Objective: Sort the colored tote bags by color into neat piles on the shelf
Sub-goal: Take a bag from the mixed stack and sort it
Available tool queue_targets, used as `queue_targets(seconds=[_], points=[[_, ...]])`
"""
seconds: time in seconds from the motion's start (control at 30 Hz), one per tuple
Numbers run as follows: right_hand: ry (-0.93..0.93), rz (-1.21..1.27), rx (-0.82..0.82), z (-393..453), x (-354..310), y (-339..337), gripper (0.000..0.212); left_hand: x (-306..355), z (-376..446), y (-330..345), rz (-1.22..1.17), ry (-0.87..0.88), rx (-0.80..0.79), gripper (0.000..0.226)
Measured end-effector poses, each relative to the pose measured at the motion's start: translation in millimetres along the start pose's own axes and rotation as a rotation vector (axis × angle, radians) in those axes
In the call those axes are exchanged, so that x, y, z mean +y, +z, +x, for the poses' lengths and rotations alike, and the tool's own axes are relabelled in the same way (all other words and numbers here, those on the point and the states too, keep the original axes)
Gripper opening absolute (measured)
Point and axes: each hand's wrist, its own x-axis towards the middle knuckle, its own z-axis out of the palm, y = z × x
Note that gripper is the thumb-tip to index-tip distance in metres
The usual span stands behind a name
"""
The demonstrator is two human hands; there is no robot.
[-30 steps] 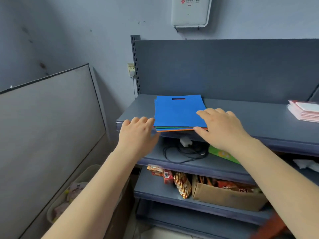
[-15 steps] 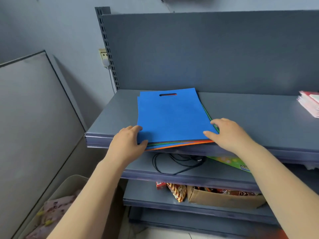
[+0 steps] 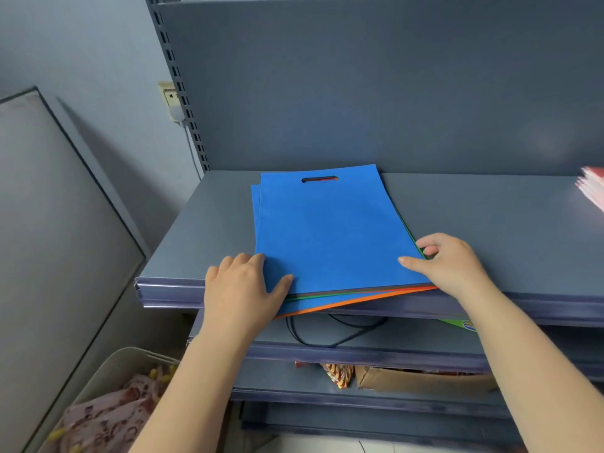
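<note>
A stack of tote bags [image 3: 327, 230] lies flat on the top grey shelf [image 3: 212, 223], with a blue bag on top. Dark, green and orange edges [image 3: 359, 297] show beneath it, fanned out over the shelf's front lip. My left hand [image 3: 242, 289] rests on the stack's front left corner, thumb on the blue bag and fingers fairly straight along its left edge. At the front right corner my right hand [image 3: 447, 263] pinches the stack, thumb on top and fingers curled round the right edge.
A pink and red pile [image 3: 591, 188] sits at the shelf's far right. A black cable [image 3: 327, 338] lies on the shelf below, and a cardboard box [image 3: 418, 380] and snack packets lower still. A bin [image 3: 108, 403] and a leaning grey board [image 3: 49, 240] stand at the left.
Both hands have moved onto the stack's front corners. The left thumb now lies on the blue bag, and the right fingers have curled round the right edge. The view has come closer.
</note>
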Motion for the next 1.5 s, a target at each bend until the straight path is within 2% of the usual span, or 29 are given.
queue_targets(seconds=[0.1,0.2,0.27,0.33,0.5,0.63,0.73,0.8,0.9,0.97,1.07,1.23,1.37,1.5], points=[[0.041,0.112,-0.014,8,3,0,0.034,2,0,-1,0.018,0.044,-0.012,0.058],[0.069,0.205,0.029,15,4,-2,0.038,4,0,-3,0.004,0.092,0.003,0.064],[0.078,0.213,0.05,19,6,-5,0.042,5,1,-2,-0.057,0.108,0.015,0.061],[0.071,0.198,0.076,22,7,-8,0.034,4,3,-1,-0.149,0.103,0.036,0.052],[0.007,0.058,0.119,28,5,-15,0.02,-2,17,-4,-0.31,0.016,0.05,0.024],[-0.012,0.034,0.127,31,8,-19,0.014,-1,24,-4,-0.425,-0.11,0.019,0.024],[-0.064,-0.018,0.201,30,11,-21,0.012,5,29,-5,-0.531,-0.2,-0.021,0.038],[-0.097,0.0,0.248,29,13,-21,0.01,9,31,-5,-0.573,-0.253,-0.039,0.041],[-0.065,0.084,0.256,27,17,-21,0.008,7,34,-8,-0.525,-0.286,-0.005,0.01],[-0.025,0.215,0.229,23,18,-19,0.017,2,33,-10,-0.477,-0.282,0.018,0.011],[-0.048,0.342,0.23,12,15,-12,0.026,-5,27,-15,-0.498,-0.254,0.108,0.013],[-0.075,0.676,0.24,-6,8,-13,0.024,-10,-2,-24,-0.729,-0.3,0.299,0.016],[-0.063,0.955,0.177,-23,12,-20,0.015,-5,-36,-35,-0.889,-0.35,0.523,0.022],[-0.045,1.126,0.078,-43,13,-24,0.02,2,-83,-46,-1.044,-0.401,0.717,0.03]])
